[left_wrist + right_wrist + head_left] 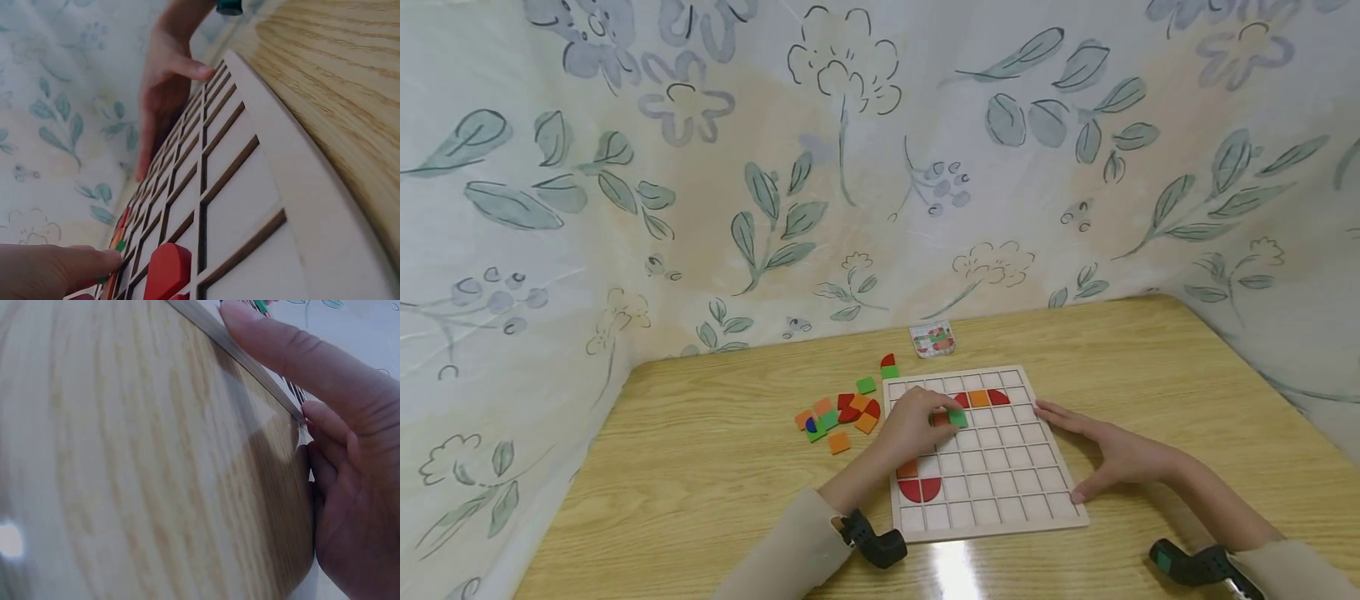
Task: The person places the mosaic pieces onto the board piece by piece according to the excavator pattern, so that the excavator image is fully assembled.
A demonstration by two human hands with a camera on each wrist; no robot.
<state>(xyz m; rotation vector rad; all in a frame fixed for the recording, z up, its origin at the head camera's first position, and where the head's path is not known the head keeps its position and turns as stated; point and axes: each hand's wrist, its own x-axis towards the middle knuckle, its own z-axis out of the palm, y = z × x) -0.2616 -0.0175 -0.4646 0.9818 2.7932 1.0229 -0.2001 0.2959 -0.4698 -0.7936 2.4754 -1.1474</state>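
- the small white printed card (933, 340), patterned in red and green over a grid, lies near the table's far edge, just beyond the board; its details are too small to read.
- the pale wooden square board (1007, 460), ruled into cells by dark grooves, lies on the wood-grain table (700, 500), its near edge facing the person.
- the left hand (913, 427) pinches a flat green square tile (958, 418) between thumb and fingers, over the third row from the board's far edge; whether the tile sits in its cell cannot be told.
- a reddish tile (940, 419) beside it is partly covered by those fingers.
- the right hand (1123, 452) rests at the board's right edge, fingers extended and thumb spread away, its tip by the near right corner.
- in the second row from the far edge, an orange square tile (979, 398) lies between two red quarter-round tiles (998, 397), one partly hidden.
- toward the near left corner, two red quarter-round tiles form a half-round (920, 490), with an orange-red square tile (907, 468) beyond, partly covered.
- off the board's left edge lies a loose heap of orange, green and red tiles (848, 412), overlapping, with a small blue rounded shape (811, 425) among them.
- in the left wrist view, the left hand is cut off and the green tile barely shows.
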